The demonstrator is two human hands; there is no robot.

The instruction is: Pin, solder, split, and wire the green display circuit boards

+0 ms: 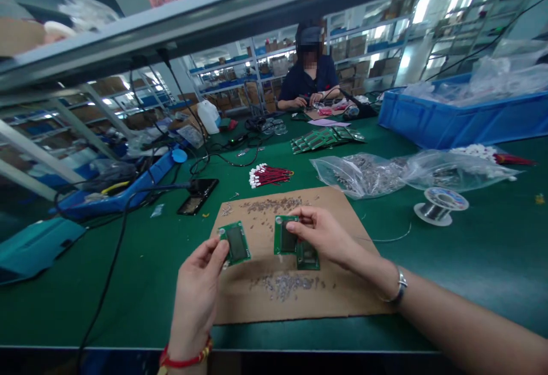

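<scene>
My left hand (200, 283) pinches a green circuit board with a dark display (236, 242) by its left edge, above the cardboard sheet (342, 298). In my right hand (323, 235), thumb and fingers close on a second such board (283, 239). A third board (308, 258) shows just below that hand; whether it is held too or lies on the cardboard, I cannot tell. Small silvery parts (286, 286) are heaped near the front of the sheet. Small brownish parts (274, 205) lie scattered along its back.
Behind the cardboard lie red wires with white connectors (269, 175) and stacked green boards (321, 138). Clear bags of parts (363, 174), a solder spool (440, 206) and a blue bin (462, 115) stand right. A black cable (115, 266) crosses the left. A co-worker (310, 72) sits opposite.
</scene>
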